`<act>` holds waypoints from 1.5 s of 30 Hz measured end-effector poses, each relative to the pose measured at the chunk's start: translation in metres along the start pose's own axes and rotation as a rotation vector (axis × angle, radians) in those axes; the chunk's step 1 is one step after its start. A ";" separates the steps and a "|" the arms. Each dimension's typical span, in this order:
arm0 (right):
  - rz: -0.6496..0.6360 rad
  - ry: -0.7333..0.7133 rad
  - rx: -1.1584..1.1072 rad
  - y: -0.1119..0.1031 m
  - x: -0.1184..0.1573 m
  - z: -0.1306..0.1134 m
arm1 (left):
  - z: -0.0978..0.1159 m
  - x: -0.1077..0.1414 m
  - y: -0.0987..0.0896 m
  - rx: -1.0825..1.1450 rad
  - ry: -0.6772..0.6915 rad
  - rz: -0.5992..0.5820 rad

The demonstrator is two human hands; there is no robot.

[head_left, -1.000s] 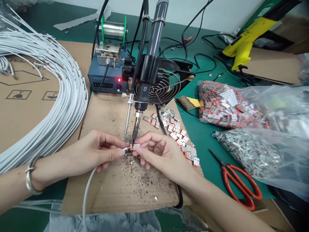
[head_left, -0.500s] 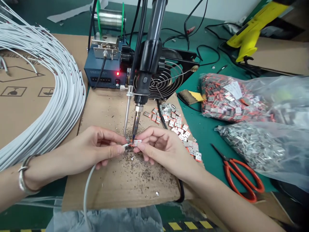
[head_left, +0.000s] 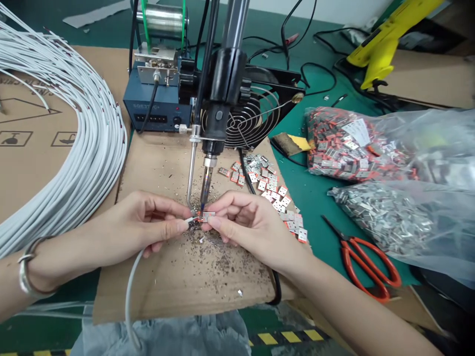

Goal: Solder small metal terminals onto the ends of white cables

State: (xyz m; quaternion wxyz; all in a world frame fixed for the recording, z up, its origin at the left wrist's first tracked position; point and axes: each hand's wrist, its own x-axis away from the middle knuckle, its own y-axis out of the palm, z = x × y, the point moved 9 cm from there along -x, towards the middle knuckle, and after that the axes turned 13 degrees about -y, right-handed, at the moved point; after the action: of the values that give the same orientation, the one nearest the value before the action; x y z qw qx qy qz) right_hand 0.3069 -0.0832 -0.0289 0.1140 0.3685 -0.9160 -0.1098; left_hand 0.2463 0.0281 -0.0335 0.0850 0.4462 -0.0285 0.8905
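My left hand pinches a white cable near its stripped end, and the rest of the cable hangs down over the cardboard's front edge. Between the thumb and fingers of my right hand is a small metal USB connector with an orange insert. The cable's wire ends meet the back of the connector just under the tip of a mounted soldering iron. A thin metal solder guide tube comes down beside the iron to the same spot. The exact contact is too small to make out.
Loose USB connectors lie right of the iron. A blue solder feeder and a fan stand behind. Bundled white cables lie left. Bagged connectors, bagged metal shells and red-handled scissors lie right.
The feeder's red light has gone from bright to dark. The whole view has shifted slightly, while both hands keep their grips at the iron's tip.
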 end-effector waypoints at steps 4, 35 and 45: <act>-0.018 -0.027 0.019 -0.001 0.000 -0.002 | 0.000 0.000 0.001 0.003 0.000 -0.015; -0.012 -0.008 0.067 0.000 -0.001 0.001 | 0.002 0.000 0.002 -0.102 0.028 0.038; -0.051 -0.016 0.122 0.001 -0.001 -0.002 | 0.008 0.002 -0.003 -0.209 0.066 0.105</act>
State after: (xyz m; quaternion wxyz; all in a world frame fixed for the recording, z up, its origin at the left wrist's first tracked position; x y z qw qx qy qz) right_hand 0.3074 -0.0817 -0.0272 0.0812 0.3969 -0.9123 -0.0596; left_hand 0.2516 0.0301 -0.0269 0.0852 0.4033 -0.1415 0.9000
